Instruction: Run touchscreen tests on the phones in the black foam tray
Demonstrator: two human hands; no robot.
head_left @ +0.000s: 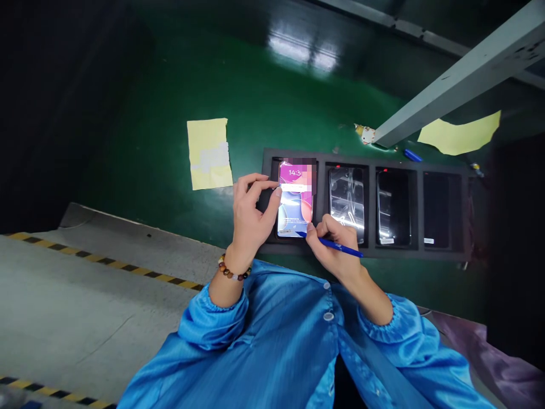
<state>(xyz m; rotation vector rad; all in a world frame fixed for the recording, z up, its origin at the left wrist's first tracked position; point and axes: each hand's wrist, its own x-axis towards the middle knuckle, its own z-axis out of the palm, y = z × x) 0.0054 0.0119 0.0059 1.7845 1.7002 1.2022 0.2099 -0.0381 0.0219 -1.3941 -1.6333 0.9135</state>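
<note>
A lit smartphone point(295, 204) lies in the left slot of a dark foam tray point(372, 199), its screen showing pink and blue. My left hand point(253, 213) is closed at the phone's left edge, with the thumb and index fingertips together there. Held in my right hand point(336, 247) is a blue pen point(340, 246), its tip over the lower part of the lit screen. In the slot to the right lies a phone with a shiny, wrinkled front point(347, 199). Farther right are a dark phone point(394, 204) and another dark phone point(436, 209), each with a small white label at the bottom.
The tray rests on a green tabletop point(170, 113). Behind its left end lies a yellow paper point(208, 142), and another yellow sheet point(462, 133) is at the back right. A grey metal post point(447, 79) slants over the table, near a blue cap-like piece point(413, 155).
</note>
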